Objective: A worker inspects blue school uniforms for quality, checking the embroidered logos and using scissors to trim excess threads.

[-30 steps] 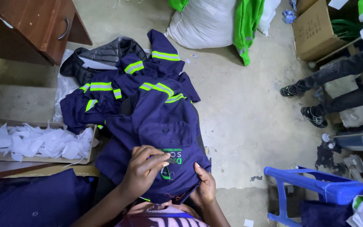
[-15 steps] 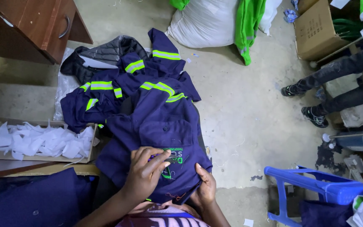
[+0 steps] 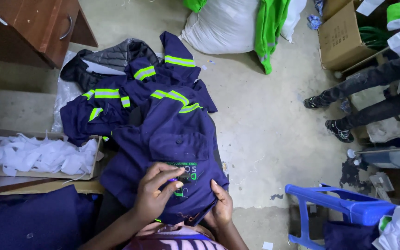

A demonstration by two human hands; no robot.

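The navy work jacket (image 3: 172, 153) lies draped over the person's lap at lower centre of the frame. Its long axis runs from the lower edge toward upper centre, where it meets a heap of similar navy garments with yellow reflective bands (image 3: 130, 95) on the concrete floor (image 3: 265, 125).

Left hand (image 3: 156, 194): rests on top of the jacket, directly over the green embroidered patch (image 3: 186, 173). The fingers are curled and pinched together on a small dark object at the stitching; what that object is cannot be told.

Right hand (image 3: 221, 206): grips the jacket's lower right edge, thumb on top and fingers tucked beneath the cloth, holding the fabric in place.

The patch lies between the two hands. The left hand is the nearer, touching it; the right hand is just beside it.

At left, a shallow cardboard tray (image 3: 93, 159) holds white scraps (image 3: 33, 155). A blue plastic chair (image 3: 343, 210) stands at lower right.
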